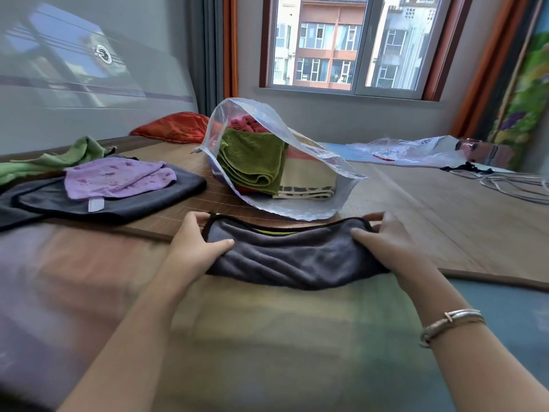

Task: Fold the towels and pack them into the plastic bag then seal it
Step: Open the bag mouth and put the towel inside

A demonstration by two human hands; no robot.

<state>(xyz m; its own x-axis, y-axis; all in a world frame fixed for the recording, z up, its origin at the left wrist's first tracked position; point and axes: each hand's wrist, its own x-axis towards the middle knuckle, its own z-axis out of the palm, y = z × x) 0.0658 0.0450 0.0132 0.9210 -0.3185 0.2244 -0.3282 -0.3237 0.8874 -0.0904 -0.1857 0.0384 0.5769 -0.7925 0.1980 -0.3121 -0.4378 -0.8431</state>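
- Grey towel (pixel 292 257): folded, on the mat's near edge before the bag; likely soft, light, limp; best held at both ends.
- Left hand (pixel 194 242), right hand (pixel 386 242): fingers curled, pinching its ends.
- Bag (pixel 315 173): clear, mouth open, holds folded towels; likely slippery.
- Purple towel (pixel 118 179): unfolded, left.
- Mat (pixel 445 209): woven, flat.
- Window (pixel 356 43): beyond.

A home bedroom: bamboo-matted bed (pixel 416 188), curtained window (pixel 353 43), apartment blocks outside
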